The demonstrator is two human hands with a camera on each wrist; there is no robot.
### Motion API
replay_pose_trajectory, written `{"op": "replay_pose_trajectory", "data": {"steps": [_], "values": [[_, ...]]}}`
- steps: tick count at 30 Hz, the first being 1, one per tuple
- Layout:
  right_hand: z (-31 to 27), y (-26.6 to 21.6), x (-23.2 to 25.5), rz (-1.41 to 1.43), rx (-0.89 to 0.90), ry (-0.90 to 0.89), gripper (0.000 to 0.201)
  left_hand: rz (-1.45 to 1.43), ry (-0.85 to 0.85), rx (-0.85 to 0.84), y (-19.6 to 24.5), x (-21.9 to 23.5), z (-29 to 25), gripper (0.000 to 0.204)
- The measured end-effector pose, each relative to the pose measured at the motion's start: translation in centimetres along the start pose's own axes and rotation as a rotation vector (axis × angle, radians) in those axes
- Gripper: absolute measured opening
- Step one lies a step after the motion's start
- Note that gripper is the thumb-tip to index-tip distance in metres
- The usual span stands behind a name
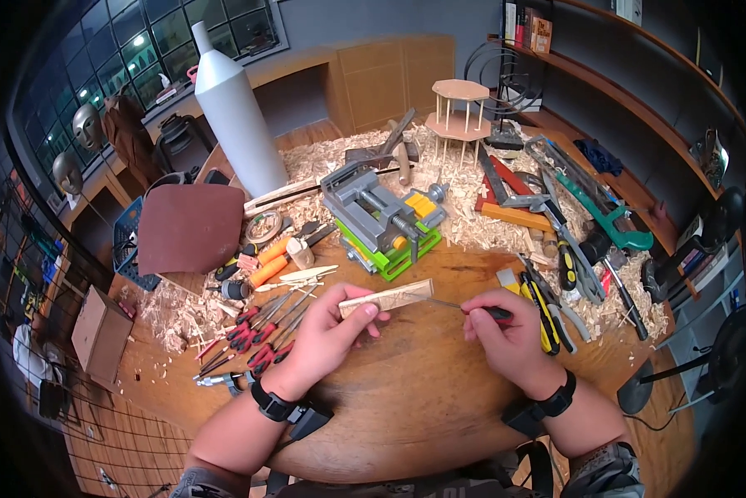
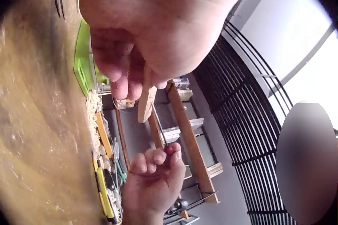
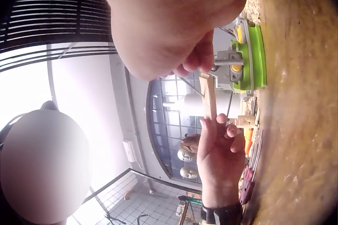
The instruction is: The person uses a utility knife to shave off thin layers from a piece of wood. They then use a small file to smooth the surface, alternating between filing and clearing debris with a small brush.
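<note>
Between the thumb and fingers of my left hand (image 1: 330, 328) is a short flat strip of pale wood (image 1: 404, 295), held above the table. My right hand (image 1: 506, 339) pinches a thin needle file by its red and black handle (image 1: 499, 314). The file's slim metal shaft (image 1: 444, 304) points left and overlaps the strip's right end in the head view. Seen from the left wrist, the wood (image 2: 147, 104) sticks out past the fingertips toward the other hand (image 2: 153, 177). In the right wrist view, the right fingers hide most of the file.
Several red-handled files (image 1: 261, 332) lie left of the left hand. A grey and green vise (image 1: 381, 220) stands ahead among wood shavings (image 1: 307, 162). Yellow-black pliers (image 1: 541, 311) and a green-handled saw (image 1: 597, 207) lie to the right. Farther back is a two-tier wooden model (image 1: 458, 124).
</note>
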State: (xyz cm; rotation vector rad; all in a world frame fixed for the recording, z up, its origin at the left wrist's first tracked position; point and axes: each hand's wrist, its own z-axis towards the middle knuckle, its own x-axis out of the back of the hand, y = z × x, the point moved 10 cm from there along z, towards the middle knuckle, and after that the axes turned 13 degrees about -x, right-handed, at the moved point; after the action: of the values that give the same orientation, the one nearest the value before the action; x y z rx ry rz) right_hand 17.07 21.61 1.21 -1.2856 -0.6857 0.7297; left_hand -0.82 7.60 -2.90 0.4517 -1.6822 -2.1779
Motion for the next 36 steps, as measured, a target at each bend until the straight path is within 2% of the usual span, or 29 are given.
{"op": "replay_pose_trajectory", "data": {"steps": [2,4,5,7,8,9,10,11,12,15,17,19,20,21,23,24,25,26,27,28,30,32,33,35,36], "values": [[0.0,-0.6,0.1,-0.037,0.009,0.028,0.013,0.055,0.015,-0.049,-0.3,0.1,-0.3,0.014],[-0.4,-3.1,-1.0,-0.370,0.203,0.052,0.018,0.389,-0.081,-0.265,1.0,-0.4,-0.2,0.014],[-0.3,-2.8,-0.9,-0.357,0.205,0.059,0.018,0.401,-0.090,-0.262,0.9,-0.6,-0.2,0.014],[0.3,-0.9,-1.1,-0.216,0.094,-0.023,0.025,0.235,-0.019,-0.172,0.3,-0.4,-0.1,0.016],[0.3,-0.8,-0.8,-0.196,0.097,-0.013,0.025,0.248,-0.043,-0.147,0.3,-0.5,-0.1,0.018],[0.6,0.2,-0.7,-0.165,0.012,-0.039,0.026,0.269,-0.055,-0.141,0.5,-0.6,0.0,0.018],[0.9,1.2,-0.9,-0.130,-0.072,-0.066,0.027,0.211,-0.050,-0.102,0.2,-0.7,0.0,0.020],[0.9,1.1,-1.0,-0.101,-0.066,-0.056,0.027,0.155,-0.045,-0.062,-0.3,-0.8,0.0,0.021],[0.8,0.7,-1.5,-0.107,-0.038,-0.085,0.027,0.106,-0.046,-0.098,-0.7,-0.8,0.1,0.025],[0.8,0.8,-1.9,-0.149,0.007,-0.106,0.027,0.170,-0.054,-0.058,-1.6,-0.4,0.1,0.029],[0.5,0.1,-2.3,-0.306,0.108,-0.077,0.026,0.173,-0.067,-0.003,-1.8,-0.7,0.0,0.032],[0.4,0.2,-2.2,-0.350,0.125,-0.060,0.025,0.305,-0.133,-0.060,-1.5,-1.2,0.1,0.042],[0.3,0.1,-2.4,-0.400,0.152,-0.058,0.024,0.297,-0.154,-0.005,-1.5,-1.9,-0.2,0.051],[0.5,0.5,-2.5,-0.403,0.138,-0.063,0.024,0.216,-0.090,-0.007,-1.8,-1.7,-0.3,0.038],[0.0,-0.1,-2.8,-0.450,0.273,-0.021,0.024,0.184,-0.085,0.136,-2.1,-1.9,-0.9,0.024],[-0.1,0.0,-2.8,-0.451,0.262,-0.032,0.024,0.128,-0.081,0.048,-1.7,-2.3,-0.8,0.027],[-0.6,-0.4,-3.5,-0.649,0.336,-0.027,0.025,0.120,-0.074,0.056,-2.2,-2.2,-0.9,0.027],[-1.2,-0.6,-4.2,-0.846,0.413,-0.024,0.026,0.242,-0.072,0.032,-2.4,-1.7,-1.0,0.028],[-1.5,-0.8,-4.3,-0.846,0.408,-0.037,0.026,0.365,-0.070,0.009,-2.4,-1.4,-1.1,0.030],[-1.8,-0.9,-4.7,-0.924,0.426,-0.037,0.026,0.603,-0.097,-0.116,-1.1,-1.8,-0.9,0.029],[-2.1,-0.7,-5.5,-1.001,0.449,-0.041,0.025,0.702,-0.086,-0.151,0.2,-2.2,-1.0,0.024],[-1.3,1.2,-5.2,-0.672,0.190,-0.099,0.023,0.806,-0.080,-0.189,1.2,-2.5,-1.0,0.020],[-1.3,1.1,-5.6,-0.672,0.191,-0.101,0.023,0.850,-0.082,-0.225,1.6,-2.7,-0.9,0.018],[-0.8,3.3,-5.8,-0.171,-0.152,-0.240,0.024,0.893,-0.083,-0.263,2.3,-3.0,-1.0,0.018],[-0.7,3.3,-5.6,-0.175,-0.149,-0.240,0.024,0.915,-0.086,-0.234,2.3,-2.9,-1.0,0.017]]}}
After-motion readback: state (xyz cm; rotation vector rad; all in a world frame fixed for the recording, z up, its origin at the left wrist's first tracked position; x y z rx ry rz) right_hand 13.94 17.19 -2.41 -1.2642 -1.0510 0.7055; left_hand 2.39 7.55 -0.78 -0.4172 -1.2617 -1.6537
